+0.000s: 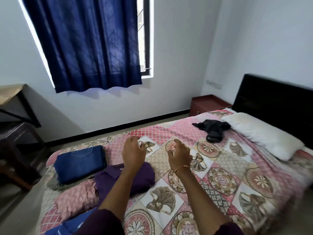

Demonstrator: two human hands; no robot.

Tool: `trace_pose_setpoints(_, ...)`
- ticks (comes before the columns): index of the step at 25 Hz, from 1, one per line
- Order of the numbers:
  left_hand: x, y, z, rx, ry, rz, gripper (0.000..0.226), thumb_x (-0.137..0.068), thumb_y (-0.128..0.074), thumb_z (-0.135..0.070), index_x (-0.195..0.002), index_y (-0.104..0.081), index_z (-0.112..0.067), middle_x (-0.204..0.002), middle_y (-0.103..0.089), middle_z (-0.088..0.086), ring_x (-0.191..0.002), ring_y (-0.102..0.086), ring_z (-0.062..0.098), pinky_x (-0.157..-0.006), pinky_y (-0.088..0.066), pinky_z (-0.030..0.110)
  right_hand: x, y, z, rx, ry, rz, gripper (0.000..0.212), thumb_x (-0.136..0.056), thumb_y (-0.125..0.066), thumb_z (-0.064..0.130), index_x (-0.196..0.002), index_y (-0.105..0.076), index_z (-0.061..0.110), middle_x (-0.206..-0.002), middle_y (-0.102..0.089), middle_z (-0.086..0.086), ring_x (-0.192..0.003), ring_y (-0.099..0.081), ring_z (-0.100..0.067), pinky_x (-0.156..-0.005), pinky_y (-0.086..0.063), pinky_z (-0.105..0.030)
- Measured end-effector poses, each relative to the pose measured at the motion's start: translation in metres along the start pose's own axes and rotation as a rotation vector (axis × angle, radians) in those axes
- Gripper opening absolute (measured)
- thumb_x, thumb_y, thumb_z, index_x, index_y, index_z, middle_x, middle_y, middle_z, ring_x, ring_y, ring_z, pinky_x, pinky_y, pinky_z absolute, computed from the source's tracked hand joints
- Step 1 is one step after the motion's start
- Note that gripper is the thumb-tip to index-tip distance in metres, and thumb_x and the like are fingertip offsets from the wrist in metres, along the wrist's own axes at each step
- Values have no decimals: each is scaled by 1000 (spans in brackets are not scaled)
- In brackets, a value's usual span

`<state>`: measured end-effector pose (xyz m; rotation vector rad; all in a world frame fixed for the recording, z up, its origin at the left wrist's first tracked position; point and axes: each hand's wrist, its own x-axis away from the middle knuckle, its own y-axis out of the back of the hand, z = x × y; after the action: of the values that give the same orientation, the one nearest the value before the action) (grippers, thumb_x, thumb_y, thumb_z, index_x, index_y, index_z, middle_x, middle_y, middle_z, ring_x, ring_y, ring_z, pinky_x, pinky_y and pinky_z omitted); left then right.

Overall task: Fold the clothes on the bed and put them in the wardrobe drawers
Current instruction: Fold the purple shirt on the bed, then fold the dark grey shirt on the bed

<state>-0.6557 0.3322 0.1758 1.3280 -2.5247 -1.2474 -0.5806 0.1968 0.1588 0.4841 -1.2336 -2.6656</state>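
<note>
Both hands, left (133, 154) and right (179, 156), hover released; reaching for the far black garment (212, 128) could rumple the near purple fold (135, 177).

White walls (177, 48), blue curtain (88, 44) over a bright window (145, 39), dark headboard (274, 97), red nightstand (208, 104) in the corner, dark furniture (15, 133) at left, pale floor (118, 131), black skirting (135, 123).

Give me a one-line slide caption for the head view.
Both empty hands, left hand and right hand, reach over the bed toward an unfolded black garment.
</note>
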Motion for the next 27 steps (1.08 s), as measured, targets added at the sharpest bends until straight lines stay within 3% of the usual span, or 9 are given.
trace_pose_setpoints(9,23,-69,-130,113,-226,119,37,-92,-53,-17,-128,-54,-5,-135,-49,14,-124,-44,29,-100,-36,37,-19,125,-88,31,-97,-218,42,-93,-47,24,-135,-41,18,-128,-54,-3,-122,-40,-27,-93,-36,-37)
trace_pose_setpoints(15,30,-148,-232,185,-310,169,34,-90,-57,-16,-122,-59,-4,-129,-53,14,-111,-53,33,-92,-44,39,-63,197,-168,106,-77,-244,41,-94,-45,27,-134,-42,19,-129,-53,-5,-121,-40,-28,-94,-36,-38)
trace_pose_setpoints(27,-6,-278,-418,98,-389,166,33,-93,-49,-21,-123,-55,-8,-132,-47,7,-123,-41,25,-97,-38,40,-178,334,-310,199,-9,-255,40,-96,-43,29,-134,-40,18,-125,-54,-4,-119,-41,-25,-93,-36,-39)
